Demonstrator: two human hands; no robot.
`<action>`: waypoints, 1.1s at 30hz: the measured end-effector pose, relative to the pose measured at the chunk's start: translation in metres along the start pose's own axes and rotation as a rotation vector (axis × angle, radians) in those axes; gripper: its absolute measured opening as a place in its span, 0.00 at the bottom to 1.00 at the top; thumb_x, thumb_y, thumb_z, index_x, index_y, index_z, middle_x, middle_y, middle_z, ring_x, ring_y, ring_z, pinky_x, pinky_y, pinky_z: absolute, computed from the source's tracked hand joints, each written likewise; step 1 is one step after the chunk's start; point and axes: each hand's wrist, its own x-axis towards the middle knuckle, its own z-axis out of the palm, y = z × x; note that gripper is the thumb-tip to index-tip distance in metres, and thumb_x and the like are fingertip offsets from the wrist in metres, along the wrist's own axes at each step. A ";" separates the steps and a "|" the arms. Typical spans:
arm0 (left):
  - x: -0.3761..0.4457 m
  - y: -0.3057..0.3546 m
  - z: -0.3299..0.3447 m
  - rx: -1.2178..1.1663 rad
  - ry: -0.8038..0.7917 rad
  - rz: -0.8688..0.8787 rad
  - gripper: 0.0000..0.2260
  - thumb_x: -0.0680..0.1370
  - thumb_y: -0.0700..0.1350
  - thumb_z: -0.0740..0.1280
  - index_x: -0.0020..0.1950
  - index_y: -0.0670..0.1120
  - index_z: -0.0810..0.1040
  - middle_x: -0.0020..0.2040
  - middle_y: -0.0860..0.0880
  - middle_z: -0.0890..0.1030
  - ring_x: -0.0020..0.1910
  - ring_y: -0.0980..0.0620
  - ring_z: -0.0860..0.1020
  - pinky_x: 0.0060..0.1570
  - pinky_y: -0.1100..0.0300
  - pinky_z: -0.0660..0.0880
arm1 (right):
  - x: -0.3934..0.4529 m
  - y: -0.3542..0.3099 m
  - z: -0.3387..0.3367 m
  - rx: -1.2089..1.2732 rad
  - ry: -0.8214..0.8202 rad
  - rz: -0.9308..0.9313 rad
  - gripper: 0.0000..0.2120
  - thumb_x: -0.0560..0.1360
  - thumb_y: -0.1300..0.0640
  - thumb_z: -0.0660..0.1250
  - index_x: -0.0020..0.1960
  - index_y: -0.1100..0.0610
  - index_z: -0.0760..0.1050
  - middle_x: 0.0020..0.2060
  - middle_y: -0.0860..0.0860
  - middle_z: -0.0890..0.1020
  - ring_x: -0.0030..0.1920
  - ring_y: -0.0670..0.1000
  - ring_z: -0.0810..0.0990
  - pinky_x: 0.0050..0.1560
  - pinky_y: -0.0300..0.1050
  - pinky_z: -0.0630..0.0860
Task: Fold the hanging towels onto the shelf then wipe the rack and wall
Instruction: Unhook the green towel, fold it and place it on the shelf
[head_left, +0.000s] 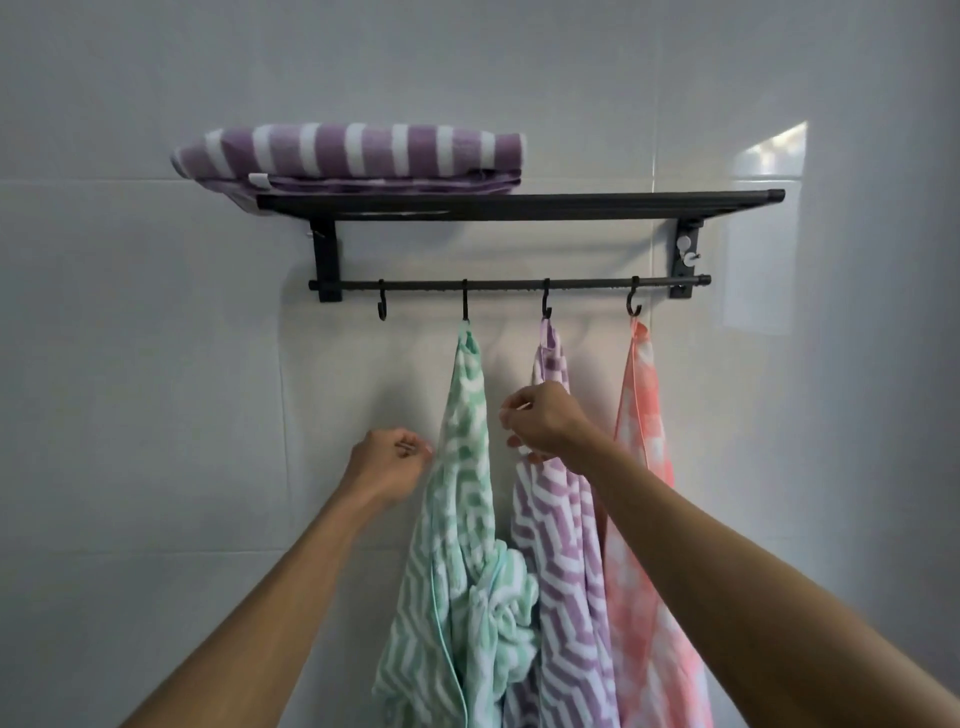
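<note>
A black wall rack (519, 202) carries a folded purple-and-white striped towel (353, 153) on the left of its top shelf. Below, three towels hang from hooks on the bar (509, 284): a green zigzag towel (462, 519), a purple zigzag towel (561, 561) and a pink towel (641, 467). My left hand (389, 462) has its fingers curled, with the tips just beside the green towel's left edge and nothing seen in them. My right hand (540, 421) is curled in front of the purple towel, a small gap right of the green one, holding nothing.
The leftmost hook (382, 306) on the bar hangs bare. The right part of the shelf (649, 200) has nothing on it. Grey-white wall tiles (156, 415) surround the rack, with a bright window reflection (774, 150) at upper right.
</note>
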 end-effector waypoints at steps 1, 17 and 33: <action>0.010 -0.002 0.005 0.019 -0.043 0.001 0.13 0.77 0.52 0.72 0.58 0.47 0.82 0.52 0.47 0.83 0.55 0.45 0.81 0.54 0.48 0.81 | 0.011 -0.001 0.005 0.010 0.005 0.012 0.06 0.80 0.60 0.65 0.54 0.59 0.80 0.49 0.60 0.85 0.48 0.58 0.87 0.44 0.57 0.85; 0.096 -0.003 0.048 -0.249 0.018 0.232 0.12 0.75 0.51 0.69 0.38 0.43 0.78 0.35 0.42 0.80 0.33 0.43 0.75 0.34 0.53 0.70 | 0.111 -0.014 0.049 0.333 0.193 -0.100 0.07 0.78 0.53 0.72 0.55 0.51 0.79 0.42 0.51 0.83 0.45 0.59 0.86 0.47 0.58 0.84; 0.087 0.045 0.004 -0.359 0.072 0.209 0.09 0.76 0.50 0.70 0.44 0.45 0.83 0.45 0.41 0.85 0.44 0.40 0.83 0.46 0.43 0.81 | 0.110 -0.072 0.015 0.560 0.121 -0.145 0.08 0.73 0.62 0.76 0.47 0.55 0.79 0.43 0.53 0.85 0.41 0.53 0.83 0.41 0.51 0.82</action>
